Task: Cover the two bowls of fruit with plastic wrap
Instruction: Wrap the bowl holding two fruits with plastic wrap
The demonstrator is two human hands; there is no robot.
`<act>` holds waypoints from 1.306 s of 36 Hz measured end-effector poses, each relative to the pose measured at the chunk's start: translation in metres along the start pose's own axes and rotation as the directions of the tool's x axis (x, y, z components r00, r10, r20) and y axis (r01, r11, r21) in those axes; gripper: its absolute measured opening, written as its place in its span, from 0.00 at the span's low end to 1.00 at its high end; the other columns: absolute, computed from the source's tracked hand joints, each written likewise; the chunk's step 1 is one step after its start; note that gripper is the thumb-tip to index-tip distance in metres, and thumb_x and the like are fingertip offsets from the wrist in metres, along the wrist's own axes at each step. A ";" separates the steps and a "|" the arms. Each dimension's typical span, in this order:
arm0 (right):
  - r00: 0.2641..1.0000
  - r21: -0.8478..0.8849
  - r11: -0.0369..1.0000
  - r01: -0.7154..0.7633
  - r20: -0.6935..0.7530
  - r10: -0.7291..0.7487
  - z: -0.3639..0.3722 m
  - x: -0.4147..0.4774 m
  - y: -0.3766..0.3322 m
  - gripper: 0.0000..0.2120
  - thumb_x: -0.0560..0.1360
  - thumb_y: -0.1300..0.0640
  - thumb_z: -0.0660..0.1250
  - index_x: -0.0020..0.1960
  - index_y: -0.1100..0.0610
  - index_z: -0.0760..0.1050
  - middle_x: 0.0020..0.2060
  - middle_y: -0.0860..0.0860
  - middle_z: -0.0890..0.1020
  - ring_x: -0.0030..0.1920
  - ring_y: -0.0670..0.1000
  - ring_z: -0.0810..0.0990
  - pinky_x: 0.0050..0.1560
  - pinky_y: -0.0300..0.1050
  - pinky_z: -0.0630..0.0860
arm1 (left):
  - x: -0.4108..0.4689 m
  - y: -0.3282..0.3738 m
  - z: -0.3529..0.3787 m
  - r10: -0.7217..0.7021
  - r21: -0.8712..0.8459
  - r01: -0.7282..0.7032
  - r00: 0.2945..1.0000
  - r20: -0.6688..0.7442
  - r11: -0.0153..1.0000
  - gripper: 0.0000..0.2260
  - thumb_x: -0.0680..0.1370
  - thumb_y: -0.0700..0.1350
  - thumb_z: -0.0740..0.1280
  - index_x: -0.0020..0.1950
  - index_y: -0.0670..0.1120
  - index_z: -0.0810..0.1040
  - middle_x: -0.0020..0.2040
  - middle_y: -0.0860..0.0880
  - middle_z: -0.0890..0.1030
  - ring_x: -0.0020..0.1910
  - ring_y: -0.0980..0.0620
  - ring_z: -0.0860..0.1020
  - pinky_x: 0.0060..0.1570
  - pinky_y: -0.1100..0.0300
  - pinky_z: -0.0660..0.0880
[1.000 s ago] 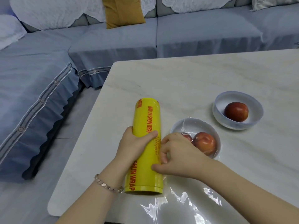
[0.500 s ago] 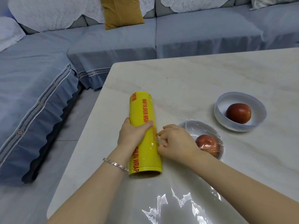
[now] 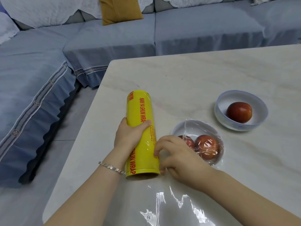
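Lying nearest, loose film point(image 3: 162, 207) shines on the table point(image 3: 195, 79). Beyond it, the right hand point(image 3: 177, 154) curls its fingers against the roll point(image 3: 140, 115); whether they pinch film is unclear. The left hand point(image 3: 130, 136) grips the roll. Farther right, the near bowl point(image 3: 176, 130) sits wrapped and the far bowl point(image 3: 223, 121) uncovered.

Roll point(image 3: 140, 128) shifted left, away from near bowl point(image 3: 180, 129); gap between them widened. Right hand point(image 3: 179, 159) came off bowl's left rim and dropped toward roll's near end. Tight fist of half second back loosened; fingers point(image 3: 155, 154) spread, one tip against roll's side. Second apple point(image 3: 187, 141), hidden under hand half second back, showed again at bowl's left. Film point(image 3: 202, 128) over near bowl went from single glint to wrinkled sheet across whole mouth.
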State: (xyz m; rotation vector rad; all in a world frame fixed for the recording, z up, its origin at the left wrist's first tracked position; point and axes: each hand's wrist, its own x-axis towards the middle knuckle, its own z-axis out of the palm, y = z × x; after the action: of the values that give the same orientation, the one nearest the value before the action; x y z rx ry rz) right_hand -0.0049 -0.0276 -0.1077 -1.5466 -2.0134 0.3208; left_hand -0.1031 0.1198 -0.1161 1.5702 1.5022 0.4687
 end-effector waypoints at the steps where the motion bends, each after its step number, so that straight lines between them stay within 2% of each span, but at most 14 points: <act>1: 0.999 0.019 0.999 0.032 0.019 -0.032 -0.003 0.000 -0.002 0.11 0.61 0.59 0.58 0.26 0.52 0.77 0.44 0.52 0.81 0.53 0.52 0.72 0.49 0.49 0.75 | -0.001 0.000 0.001 0.002 0.005 -0.002 1.000 0.000 1.000 0.28 0.65 0.60 0.73 0.60 0.50 0.73 0.54 0.49 0.80 0.50 0.46 0.79 0.50 0.52 0.75; 5: 0.993 0.062 0.991 0.116 0.028 -0.118 -0.008 -0.011 -0.005 0.08 0.57 0.61 0.56 0.22 0.53 0.71 0.47 0.49 0.79 0.55 0.50 0.71 0.50 0.44 0.71 | -0.003 -0.001 -0.003 0.004 -0.018 -0.003 1.000 0.012 1.000 0.27 0.66 0.60 0.73 0.60 0.50 0.73 0.54 0.49 0.80 0.49 0.46 0.79 0.49 0.53 0.76; 7: 0.996 0.027 0.996 0.084 -0.021 -0.083 -0.008 -0.021 -0.001 0.09 0.59 0.62 0.58 0.27 0.51 0.73 0.47 0.47 0.77 0.54 0.49 0.71 0.53 0.43 0.68 | -0.002 -0.002 -0.005 0.002 -0.051 -0.001 1.000 0.020 0.999 0.26 0.67 0.59 0.73 0.61 0.49 0.73 0.54 0.49 0.79 0.48 0.47 0.78 0.46 0.56 0.73; 10: 0.991 -0.064 0.992 -0.112 -0.084 0.106 -0.011 -0.026 0.006 0.07 0.65 0.53 0.63 0.43 0.47 0.73 0.42 0.45 0.75 0.47 0.45 0.69 0.50 0.37 0.65 | -0.003 -0.001 -0.005 0.000 -0.063 0.002 1.000 0.031 0.998 0.27 0.68 0.59 0.73 0.62 0.49 0.72 0.52 0.50 0.78 0.47 0.48 0.77 0.45 0.57 0.71; 14: 0.945 0.053 0.943 -0.328 -0.001 0.328 -0.031 -0.013 -0.009 0.10 0.67 0.41 0.68 0.35 0.44 0.70 0.27 0.39 0.73 0.32 0.38 0.71 0.37 0.32 0.65 | -0.004 -0.001 -0.004 -0.003 -0.062 0.005 0.999 0.035 0.998 0.27 0.67 0.59 0.73 0.62 0.50 0.72 0.51 0.51 0.77 0.47 0.48 0.78 0.45 0.56 0.72; 16: 0.929 0.008 0.942 -0.335 0.169 0.329 -0.039 -0.009 -0.019 0.05 0.72 0.46 0.67 0.41 0.46 0.78 0.36 0.42 0.82 0.39 0.39 0.76 0.44 0.37 0.73 | -0.004 -0.002 -0.006 -0.010 -0.073 0.013 0.999 0.040 0.997 0.26 0.67 0.59 0.73 0.61 0.50 0.73 0.51 0.50 0.78 0.47 0.47 0.79 0.45 0.56 0.73; 18: 0.896 -0.081 0.943 -0.322 0.294 0.331 -0.045 -0.004 -0.027 0.11 0.76 0.56 0.60 0.53 0.49 0.79 0.50 0.46 0.83 0.51 0.46 0.79 0.54 0.41 0.74 | -0.005 -0.001 -0.009 -0.018 -0.098 0.022 0.999 0.050 0.995 0.25 0.67 0.58 0.73 0.59 0.50 0.73 0.52 0.49 0.79 0.48 0.47 0.79 0.47 0.54 0.75; 20: 0.867 -0.100 0.928 -0.359 0.332 0.372 -0.051 -0.002 -0.030 0.18 0.74 0.62 0.56 0.56 0.48 0.78 0.54 0.46 0.81 0.56 0.49 0.77 0.56 0.42 0.74 | -0.007 0.000 -0.010 -0.022 -0.133 0.029 0.998 0.052 0.991 0.23 0.67 0.56 0.74 0.58 0.50 0.73 0.53 0.48 0.80 0.48 0.47 0.80 0.48 0.53 0.76; 24: 0.874 -0.134 0.874 -0.467 0.082 0.480 -0.074 -0.004 -0.016 0.17 0.73 0.62 0.55 0.52 0.48 0.78 0.51 0.46 0.81 0.53 0.50 0.77 0.51 0.43 0.73 | -0.011 0.008 -0.016 0.030 -0.192 -0.033 0.999 -0.020 0.981 0.32 0.67 0.52 0.76 0.67 0.48 0.68 0.57 0.48 0.78 0.46 0.50 0.79 0.43 0.56 0.76; 27: 0.842 -0.082 0.839 -0.539 -0.068 0.534 -0.082 -0.014 0.009 0.15 0.72 0.64 0.57 0.48 0.52 0.79 0.49 0.49 0.81 0.51 0.51 0.77 0.52 0.45 0.72 | -0.004 0.020 -0.026 0.097 -0.214 -0.120 0.988 -0.117 0.969 0.46 0.64 0.53 0.77 0.75 0.51 0.55 0.68 0.48 0.72 0.61 0.45 0.75 0.58 0.46 0.75; 31: 0.784 -0.059 0.789 -0.612 -0.171 0.596 -0.075 -0.032 0.043 0.12 0.72 0.66 0.59 0.45 0.56 0.80 0.48 0.51 0.79 0.51 0.51 0.75 0.48 0.37 0.65 | 0.004 0.041 -0.031 0.300 -0.145 -0.348 0.913 -0.274 0.926 0.44 0.62 0.52 0.79 0.72 0.53 0.59 0.68 0.49 0.68 0.65 0.48 0.70 0.62 0.47 0.71; 35: 0.744 -0.052 0.753 -0.657 -0.208 0.635 -0.062 -0.044 0.058 0.13 0.71 0.67 0.62 0.52 0.58 0.79 0.54 0.53 0.76 0.58 0.53 0.72 0.54 0.35 0.60 | 0.016 0.052 -0.023 0.326 -0.169 -0.412 0.865 -0.382 0.895 0.46 0.64 0.49 0.79 0.74 0.52 0.54 0.71 0.50 0.63 0.71 0.47 0.60 0.67 0.50 0.64; 41: 0.717 -0.029 0.723 -0.690 -0.164 0.677 -0.058 -0.047 0.060 0.21 0.74 0.61 0.61 0.67 0.53 0.68 0.64 0.49 0.73 0.65 0.49 0.70 0.61 0.35 0.61 | 0.028 0.049 -0.008 0.278 -0.273 -0.400 0.876 -0.393 0.875 0.47 0.60 0.52 0.80 0.71 0.56 0.56 0.70 0.52 0.66 0.69 0.47 0.66 0.65 0.42 0.68; 47: 0.675 0.084 0.693 -0.716 -0.171 0.718 -0.057 -0.043 0.065 0.17 0.78 0.58 0.59 0.65 0.55 0.71 0.62 0.50 0.77 0.62 0.50 0.74 0.63 0.41 0.66 | 0.030 0.034 -0.009 0.318 -0.266 -0.428 0.873 -0.369 0.864 0.46 0.61 0.50 0.80 0.71 0.56 0.57 0.69 0.52 0.67 0.67 0.48 0.68 0.63 0.43 0.71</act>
State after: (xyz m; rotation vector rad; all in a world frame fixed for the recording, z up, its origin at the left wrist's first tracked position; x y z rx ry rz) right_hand 0.0876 -0.0574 -0.1079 -2.2270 -1.1597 0.4560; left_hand -0.0835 0.1548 -0.0935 1.5576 1.2418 1.1933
